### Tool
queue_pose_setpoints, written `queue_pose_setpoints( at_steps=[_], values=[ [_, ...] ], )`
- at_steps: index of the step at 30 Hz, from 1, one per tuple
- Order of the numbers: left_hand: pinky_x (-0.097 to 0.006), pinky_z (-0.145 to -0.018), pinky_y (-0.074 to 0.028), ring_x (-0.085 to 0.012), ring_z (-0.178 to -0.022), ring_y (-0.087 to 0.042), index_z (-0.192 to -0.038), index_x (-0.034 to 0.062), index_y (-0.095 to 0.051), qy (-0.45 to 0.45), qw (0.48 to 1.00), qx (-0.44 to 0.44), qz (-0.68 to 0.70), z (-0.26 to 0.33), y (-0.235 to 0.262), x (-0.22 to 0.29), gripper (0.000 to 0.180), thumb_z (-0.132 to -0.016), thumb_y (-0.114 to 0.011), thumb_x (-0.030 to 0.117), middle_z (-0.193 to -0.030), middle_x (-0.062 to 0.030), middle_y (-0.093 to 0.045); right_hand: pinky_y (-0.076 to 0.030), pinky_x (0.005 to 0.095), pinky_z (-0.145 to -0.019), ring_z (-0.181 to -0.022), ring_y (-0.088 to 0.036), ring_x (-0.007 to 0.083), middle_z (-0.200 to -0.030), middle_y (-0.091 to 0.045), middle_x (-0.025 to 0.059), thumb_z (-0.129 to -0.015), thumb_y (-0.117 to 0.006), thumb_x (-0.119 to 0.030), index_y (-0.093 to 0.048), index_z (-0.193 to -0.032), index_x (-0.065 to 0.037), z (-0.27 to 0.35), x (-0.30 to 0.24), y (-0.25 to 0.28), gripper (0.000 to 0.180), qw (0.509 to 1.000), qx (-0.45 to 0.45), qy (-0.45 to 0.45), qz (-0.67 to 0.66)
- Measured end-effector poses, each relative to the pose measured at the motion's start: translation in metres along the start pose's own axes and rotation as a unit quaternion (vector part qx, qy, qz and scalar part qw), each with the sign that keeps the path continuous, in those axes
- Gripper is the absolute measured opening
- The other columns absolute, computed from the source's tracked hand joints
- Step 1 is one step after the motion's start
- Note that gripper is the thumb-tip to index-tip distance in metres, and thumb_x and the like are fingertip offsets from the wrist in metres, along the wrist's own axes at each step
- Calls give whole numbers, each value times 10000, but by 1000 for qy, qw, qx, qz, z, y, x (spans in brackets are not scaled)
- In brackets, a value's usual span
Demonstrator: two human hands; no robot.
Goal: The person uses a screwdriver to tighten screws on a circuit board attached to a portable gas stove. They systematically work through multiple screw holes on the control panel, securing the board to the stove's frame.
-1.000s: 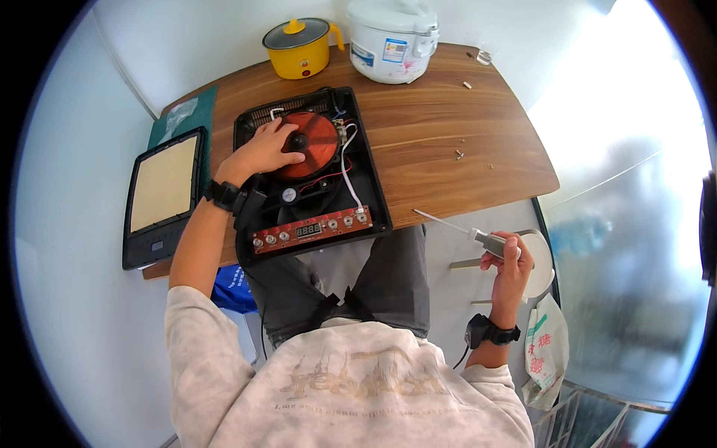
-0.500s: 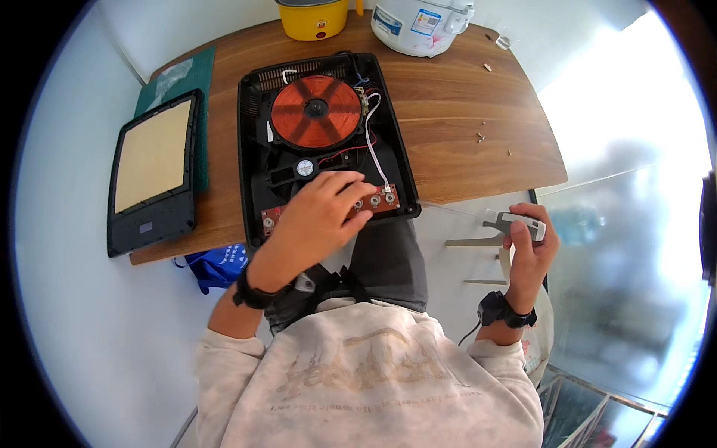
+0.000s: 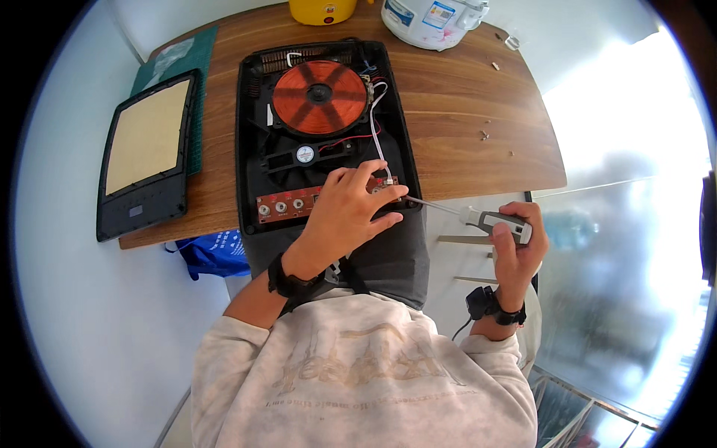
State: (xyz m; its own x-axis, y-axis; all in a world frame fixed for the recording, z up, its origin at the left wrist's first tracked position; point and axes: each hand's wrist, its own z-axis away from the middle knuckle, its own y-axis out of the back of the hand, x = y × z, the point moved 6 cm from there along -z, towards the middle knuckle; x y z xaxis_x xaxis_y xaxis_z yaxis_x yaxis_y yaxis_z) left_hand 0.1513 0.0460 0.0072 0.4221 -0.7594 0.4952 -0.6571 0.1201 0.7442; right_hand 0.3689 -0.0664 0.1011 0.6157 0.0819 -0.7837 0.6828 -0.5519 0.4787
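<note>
left grip [image 3: 342,210], spread, moved from coil [image 3: 302,107] to circuit board [image 3: 288,206]; right grip [image 3: 520,246] holds screwdriver [image 3: 487,221].

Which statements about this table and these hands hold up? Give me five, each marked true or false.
1. The right hand grips a screwdriver. True.
2. The left hand covers part of the red-brown board. True.
3. The screwdriver points away from the left hand. False: it points toward that hand.
4. A cream-faced black panel lies left of the black housing. True.
5. The black housing is closed up. False: it is open, showing a round copper-coloured coil.
</note>
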Motion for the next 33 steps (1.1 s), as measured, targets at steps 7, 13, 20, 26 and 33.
queue_pose_setpoints(
  at_steps=[7, 13, 20, 26, 33],
  values=[
    [-415, -1025, -459, -246, -1088, -628, -1204, 276, -741, 0, 1000, -4, -2, 0, 0, 0, 377, -845, -824, 358, -1361, -54, -556, -498, 269, -684, -706, -610, 142, -823, -671, 69, -800, -731, -57, -652, -986, -15, -2, -1, -2, 206, 999, -13, 5, 31],
    [-416, -1024, -459, -250, -1086, -627, -1217, 279, -734, 0, 1000, -2, 6, -2, 2, 0, 383, -852, -820, 354, -1368, -56, -554, -518, 276, -693, -708, -646, 160, -821, -681, 81, -782, -748, -58, -651, -986, -15, -4, -10, -2, 230, 996, -31, 27, 76],
    [-417, -1033, -453, -252, -1094, -623, -1223, 280, -726, 0, 1000, -3, 9, 1, 0, -1, 391, -853, -822, 362, -1377, -56, -552, -516, 275, -685, -694, -640, 159, -802, -672, 79, -777, -745, -58, -643, -984, -13, -6, -13, -3, 235, 997, -24, 38, 64],
    [-419, -1049, -447, -255, -1151, -604, -1229, 279, -719, 1, 1000, -6, 7, 1, -1, -2, 391, -862, -816, 375, -1388, -61, -547, -510, 275, -673, -689, -634, 158, -808, -668, 81, -776, -743, -64, -641, -984, -17, -6, -17, -4, 237, 995, -32, 51, 80],
    [-429, -1054, -444, -258, -1196, -586, -1218, 269, -715, 5, 1000, -16, 10, 2, -2, -2, 375, -871, -809, 377, -1390, -71, -543, -510, 284, -674, -671, -625, 182, -802, -650, 89, -720, -733, -58, -628, -950, -23, -8, -23, -7, 255, 992, -51, 70, 94]
  ],
)
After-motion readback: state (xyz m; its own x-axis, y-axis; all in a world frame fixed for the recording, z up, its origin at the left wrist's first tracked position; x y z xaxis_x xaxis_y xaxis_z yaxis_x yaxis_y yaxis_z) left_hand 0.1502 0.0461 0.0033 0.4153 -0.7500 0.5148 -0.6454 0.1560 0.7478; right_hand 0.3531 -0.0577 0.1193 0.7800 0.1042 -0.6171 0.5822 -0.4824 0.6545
